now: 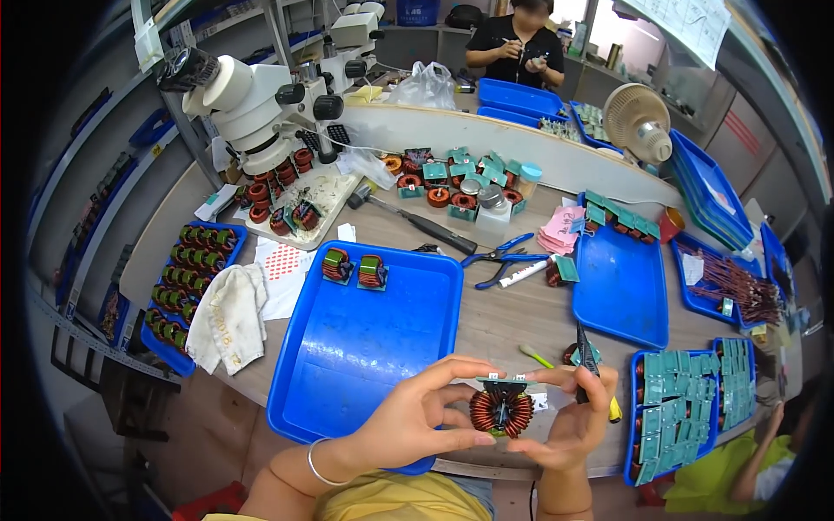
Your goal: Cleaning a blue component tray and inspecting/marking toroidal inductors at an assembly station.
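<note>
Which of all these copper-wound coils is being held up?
The toroidal coil gripped between the left hand and right hand, its green circuit board uppermost; no other coil is held.

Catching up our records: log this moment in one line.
left hand: holding copper-wound coil | right hand: holding same coil | blue tray: two more coils at far end

Tray (373,339) (two coils (372,271) inside) left of held coil (501,412), microscope (248,108) behind left, fan (637,117) behind right

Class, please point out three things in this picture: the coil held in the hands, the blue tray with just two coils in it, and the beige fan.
Held coil (516,412): head view, copper windings.
Blue tray (369,347): head view, bare floor.
Beige fan (631,115): head view, round cage.
</note>
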`<control>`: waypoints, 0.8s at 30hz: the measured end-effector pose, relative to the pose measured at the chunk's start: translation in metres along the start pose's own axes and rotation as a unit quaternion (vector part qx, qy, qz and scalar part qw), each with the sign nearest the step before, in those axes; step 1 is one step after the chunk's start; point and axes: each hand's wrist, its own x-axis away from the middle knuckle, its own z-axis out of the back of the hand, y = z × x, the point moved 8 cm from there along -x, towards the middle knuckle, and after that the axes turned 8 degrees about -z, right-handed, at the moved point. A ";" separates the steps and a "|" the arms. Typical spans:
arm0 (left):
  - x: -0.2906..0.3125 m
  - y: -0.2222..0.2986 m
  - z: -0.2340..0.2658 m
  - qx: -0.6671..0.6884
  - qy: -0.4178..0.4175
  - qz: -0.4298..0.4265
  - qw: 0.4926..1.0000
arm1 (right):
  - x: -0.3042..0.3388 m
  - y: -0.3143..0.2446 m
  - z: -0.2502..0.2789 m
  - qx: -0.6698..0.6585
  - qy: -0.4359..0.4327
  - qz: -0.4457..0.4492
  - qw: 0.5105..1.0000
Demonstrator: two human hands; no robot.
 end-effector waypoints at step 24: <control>0.012 0.020 0.007 -0.257 0.051 -0.029 0.965 | 0.001 -0.006 -0.008 -0.019 -0.039 -0.011 0.999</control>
